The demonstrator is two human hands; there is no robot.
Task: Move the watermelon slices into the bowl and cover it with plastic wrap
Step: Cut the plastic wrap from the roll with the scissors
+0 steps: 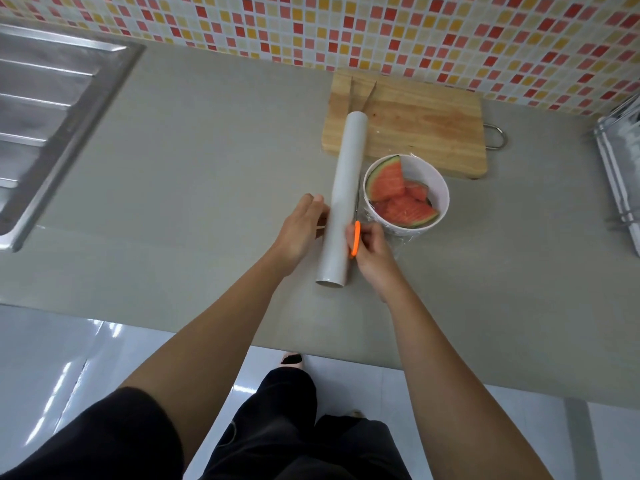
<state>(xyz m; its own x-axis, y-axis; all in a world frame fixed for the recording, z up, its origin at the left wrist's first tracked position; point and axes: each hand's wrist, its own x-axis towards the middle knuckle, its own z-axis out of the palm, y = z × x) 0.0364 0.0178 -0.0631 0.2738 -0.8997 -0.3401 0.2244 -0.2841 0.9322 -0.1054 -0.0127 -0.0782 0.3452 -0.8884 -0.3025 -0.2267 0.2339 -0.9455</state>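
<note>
one grey counter fills most of the view. mosaic tiled wall runs along its far edge at 12 o'clock. steel sink with a ribbed drainer is set in at 9 to 10 o'clock. wooden cutting board lies flat at 1 o'clock against the wall, wet pink stains on it, metal loop handle on its 3 o'clock end. wire rack is at 3 o'clock, cut by the frame edge.

plastic wrap roll lies on the counter, long axis about 12 to 6 o'clock, far end resting on the board's near left corner, near end open toward the person. white bowl stands upright just beside the roll at its 3 o'clock, touching the board's near edge or just short of it, can't tell. clear film clings to the bowl's wall from 6 to 9 o'clock and bunches on the counter. whether it spans the whole mouth, can't tell.

left hand, fingers straight, lies against the roll's 9 o'clock side, gripping nothing. right hand is clenched round the orange handle of the scissors, at the bowl's 7 o'clock. thin blades point toward 12 o'clock in the gap between roll and bowl.

watermelon slices, several wedges with green rind, are all in the bowl, one leaning on the 10 o'clock wall.
</note>
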